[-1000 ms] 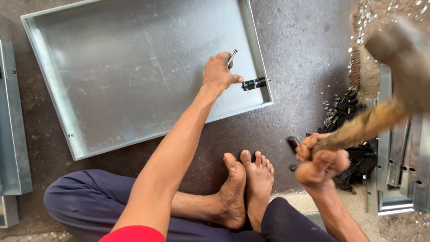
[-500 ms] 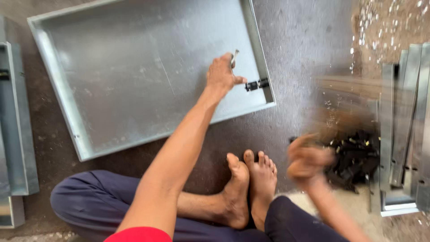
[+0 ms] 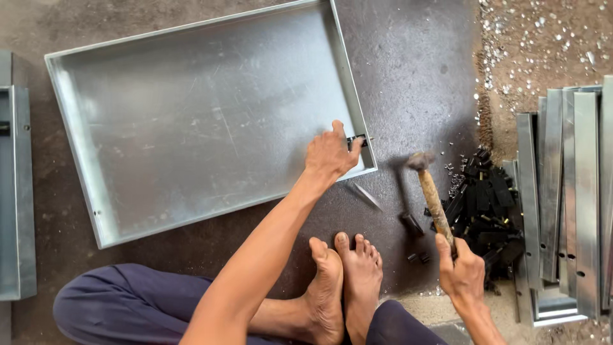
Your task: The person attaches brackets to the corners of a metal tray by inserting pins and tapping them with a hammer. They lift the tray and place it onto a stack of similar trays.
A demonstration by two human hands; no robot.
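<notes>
Left hand (image 3: 329, 153) pinches a small black fitting (image 3: 356, 140) at the metal tray (image 3: 191, 128) rim, 3 o'clock side; right hand (image 3: 461, 273) grips hammer (image 3: 429, 191) raised, fitting apparently not yet driven home.

One large metal tray (image 3: 191, 128) at centre. One hammer (image 3: 431, 191) at four o'clock. One thin tool (image 3: 356, 139) at the tray's right rim. Two hands: left hand (image 3: 329, 155) near centre, right hand (image 3: 461, 271) at five o'clock. Two bare feet (image 3: 345, 281) at six o'clock. One heap of small black parts (image 3: 485, 211) at four o'clock, too many to count. About three loose black pieces (image 3: 412, 223) on the floor beside it. One stack of metal channels (image 3: 568, 191) at three o'clock, perhaps five or six, exact count unclear. Two channels (image 3: 16, 191) at nine o'clock. Countless silvery chips (image 3: 543, 32) at one o'clock.
</notes>
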